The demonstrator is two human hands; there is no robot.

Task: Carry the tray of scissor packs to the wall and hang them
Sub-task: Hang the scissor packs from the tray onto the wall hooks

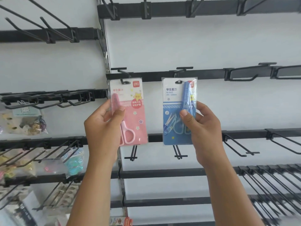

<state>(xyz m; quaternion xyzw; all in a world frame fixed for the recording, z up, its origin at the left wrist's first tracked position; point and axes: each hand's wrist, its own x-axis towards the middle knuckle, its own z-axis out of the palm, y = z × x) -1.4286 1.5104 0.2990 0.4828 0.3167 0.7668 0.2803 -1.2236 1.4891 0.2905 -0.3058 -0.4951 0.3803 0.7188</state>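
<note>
Bare wall [211, 46] lies open above — black hooks [241, 75] jut out at right.

pink pack [128, 111], blue pack [179, 111]

The pink scissor pack [130, 110] and the blue scissor pack [176, 111] are printed card under clear, glossy plastic film that catches the light, and the scissors inside look like smooth moulded plastic at the handles. The rails [203, 172] and hooks [236, 144] are matt black metal against a smooth, pale, matt wall panel [179, 46]. At nine o'clock, the hanging bags [24, 121] seem to be crinkled clear plastic, though blurred.
</note>
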